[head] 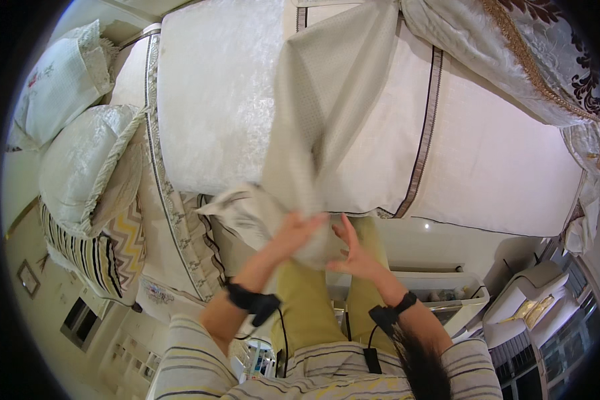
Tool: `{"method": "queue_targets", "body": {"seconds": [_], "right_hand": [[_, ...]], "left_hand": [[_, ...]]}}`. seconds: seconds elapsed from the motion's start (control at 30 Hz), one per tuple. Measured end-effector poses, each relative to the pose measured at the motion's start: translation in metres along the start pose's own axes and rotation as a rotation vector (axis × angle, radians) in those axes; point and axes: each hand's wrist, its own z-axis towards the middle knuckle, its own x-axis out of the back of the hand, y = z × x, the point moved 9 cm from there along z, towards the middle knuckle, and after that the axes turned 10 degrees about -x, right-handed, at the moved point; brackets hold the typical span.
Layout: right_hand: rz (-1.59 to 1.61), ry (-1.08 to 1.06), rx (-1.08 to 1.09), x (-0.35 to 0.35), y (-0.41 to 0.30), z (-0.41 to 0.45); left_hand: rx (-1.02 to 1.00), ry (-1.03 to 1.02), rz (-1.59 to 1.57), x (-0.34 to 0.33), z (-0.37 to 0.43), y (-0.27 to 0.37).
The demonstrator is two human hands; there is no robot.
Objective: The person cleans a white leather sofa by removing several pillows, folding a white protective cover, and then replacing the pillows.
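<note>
A beige cloth (340,90) with a fine woven pattern stretches in folds from the top of the view down to my hands. My left hand (300,232), blurred by motion, grips its gathered lower end. Beside it, a pale piece of fabric with dark markings (245,212) hangs at the sofa's front edge; whether it belongs to the same cloth is unclear. My right hand (355,252) is just right of the cloth, with its fingers spread and nothing in them. Behind the cloth lies a cream sofa cover (220,100) with brown trim.
Several cushions (90,165) are piled at the left. A patterned curtain (530,65) drapes over the upper right. At the lower right are a white bin-like container (462,295) holding small items and a white chair (520,300). Black bands with cables are on both forearms.
</note>
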Motion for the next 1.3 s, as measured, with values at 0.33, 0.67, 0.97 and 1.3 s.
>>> {"method": "queue_targets", "body": {"seconds": [0.33,0.67,0.97,1.3], "right_hand": [[-0.216,0.287,0.183,0.206,-0.044,-0.125],[-0.787,1.75,0.337,0.47,-0.014,-0.234],[0.795,0.371,-0.338,0.036,0.18,0.086],[2.218,0.154,-0.442,-0.134,0.171,0.222]], "left_hand": [[-0.966,-0.335,-0.179,-0.303,-0.005,0.167],[-0.517,0.161,0.483,-0.087,0.098,-0.009],[-0.292,0.396,0.62,0.103,0.127,-0.04],[-0.58,0.472,0.625,0.123,0.142,0.009]]}}
